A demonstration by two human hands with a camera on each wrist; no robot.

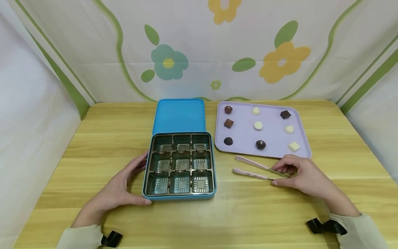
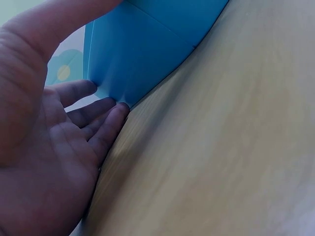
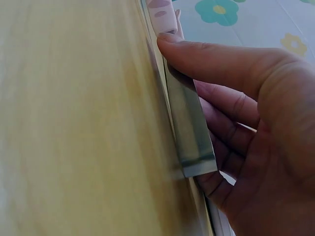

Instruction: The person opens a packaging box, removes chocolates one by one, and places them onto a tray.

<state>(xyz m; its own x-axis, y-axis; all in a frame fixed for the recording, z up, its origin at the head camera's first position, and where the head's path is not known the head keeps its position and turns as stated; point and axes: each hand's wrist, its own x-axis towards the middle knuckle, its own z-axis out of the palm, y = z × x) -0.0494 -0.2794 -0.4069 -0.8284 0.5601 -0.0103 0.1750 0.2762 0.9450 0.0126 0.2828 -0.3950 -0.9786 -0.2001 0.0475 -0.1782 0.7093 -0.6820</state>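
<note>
A blue tin with a dark divided insert of vacant compartments stands left of centre. My left hand rests against its left side, thumb along the front corner; in the left wrist view the fingertips touch the blue wall. At the right, my right hand holds a pair of tongs with pink tips between thumb and fingers. The tongs lie low over the table, tips apart and pointing left. In the right wrist view their metal handle shows between thumb and fingers.
Behind the tin lies a blue lid, partly under or against the tin's back edge. A lilac tray at the back right holds several dark, brown and white chocolates, spaced apart. A flowered curtain hangs behind the wooden table.
</note>
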